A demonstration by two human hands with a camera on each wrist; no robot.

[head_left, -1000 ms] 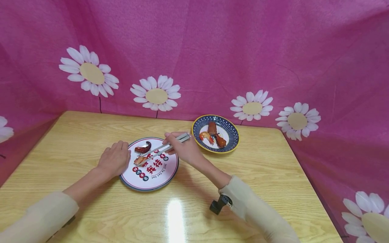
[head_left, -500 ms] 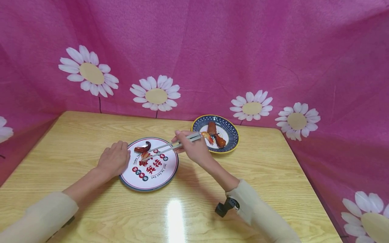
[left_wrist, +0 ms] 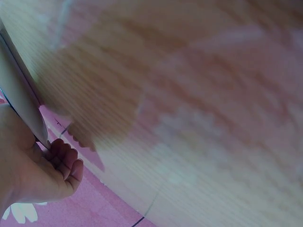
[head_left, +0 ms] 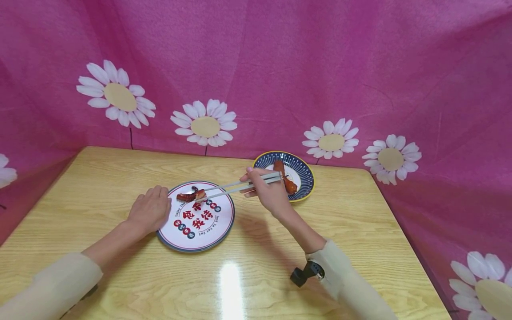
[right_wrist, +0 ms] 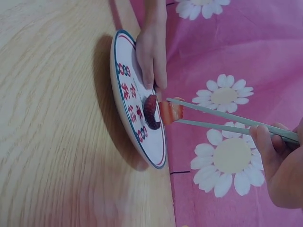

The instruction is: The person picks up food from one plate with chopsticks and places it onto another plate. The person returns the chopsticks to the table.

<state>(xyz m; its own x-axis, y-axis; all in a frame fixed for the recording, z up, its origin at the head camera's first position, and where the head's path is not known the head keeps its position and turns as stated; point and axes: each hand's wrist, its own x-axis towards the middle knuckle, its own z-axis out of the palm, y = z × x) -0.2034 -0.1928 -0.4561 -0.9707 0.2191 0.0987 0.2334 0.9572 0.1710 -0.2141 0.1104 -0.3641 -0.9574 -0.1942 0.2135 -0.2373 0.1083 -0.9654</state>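
My right hand [head_left: 269, 192] holds metal chopsticks [right_wrist: 213, 112], their tips on either side of an orange-and-white striped piece of food [right_wrist: 171, 111]. In the right wrist view this piece is raised off the white plate [head_left: 216, 222], close to a dark red curled octopus tentacle [right_wrist: 151, 112] lying on it. The left hand [head_left: 151, 209] grips the plate's left rim, its fingers curled in the left wrist view. Beyond the right hand stands a blue-patterned bowl [head_left: 305, 178] with a brown sausage-like piece [head_left: 278, 166] and a small drumstick [head_left: 290, 185]; the hand hides part of it.
Both dishes stand on a wooden table [head_left: 360, 231], the bowl near its back edge. A pink cloth [head_left: 264, 80] with white flowers hangs behind and at the sides. A black wrist device [head_left: 307, 273] sits at the right sleeve.
The right hand has moved right and away with the chopsticks. The striped piece has shifted from the plate's left part toward its back, beside the tentacle. The left hand has stayed put.
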